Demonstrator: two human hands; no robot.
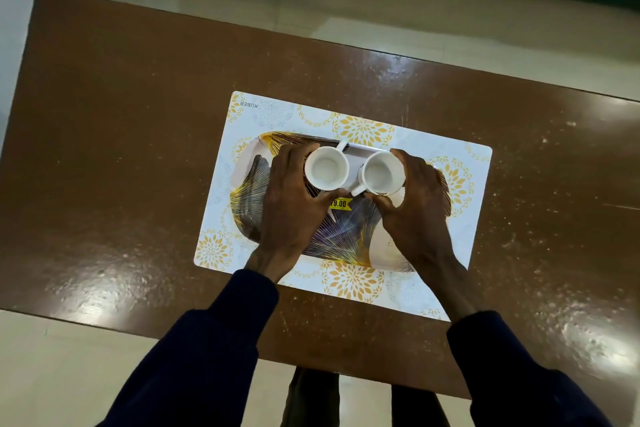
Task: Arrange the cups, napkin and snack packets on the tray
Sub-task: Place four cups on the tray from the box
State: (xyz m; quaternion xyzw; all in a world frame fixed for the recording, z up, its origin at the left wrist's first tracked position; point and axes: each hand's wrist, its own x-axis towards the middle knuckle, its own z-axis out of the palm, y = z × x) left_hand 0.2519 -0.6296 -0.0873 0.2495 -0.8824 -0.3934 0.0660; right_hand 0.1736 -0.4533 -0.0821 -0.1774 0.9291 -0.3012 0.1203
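Head view, looking straight down on a glossy brown wooden table (138, 149) that fills the middle of the frame; pale floor tiles above and below it.

Centre of frame: white rectangular placemat with yellow floral medallions (363, 130), lying flat on the table, slightly rotated. On the placemat sits an oval tray with a dark leaf pattern and gold lines (341, 236); a yellow price sticker (340, 203) shows on the tray between the two hands.

Two small white ceramic cups stand upright and empty on the far half of the tray, just beside each other. Left cup (326, 167): handle points toward the top of the frame. Right cup (380, 173): handle points toward lower left.

Left hand (291, 204): fingers curled round the left side of the left cup, thumb at its near side, clamped on it. Right hand (415, 204): fingers wrapped round the right side of the right cup, thumb near its handle, clamped likewise.

Dark navy sleeves (221, 340) cover both forearms at the bottom of the frame
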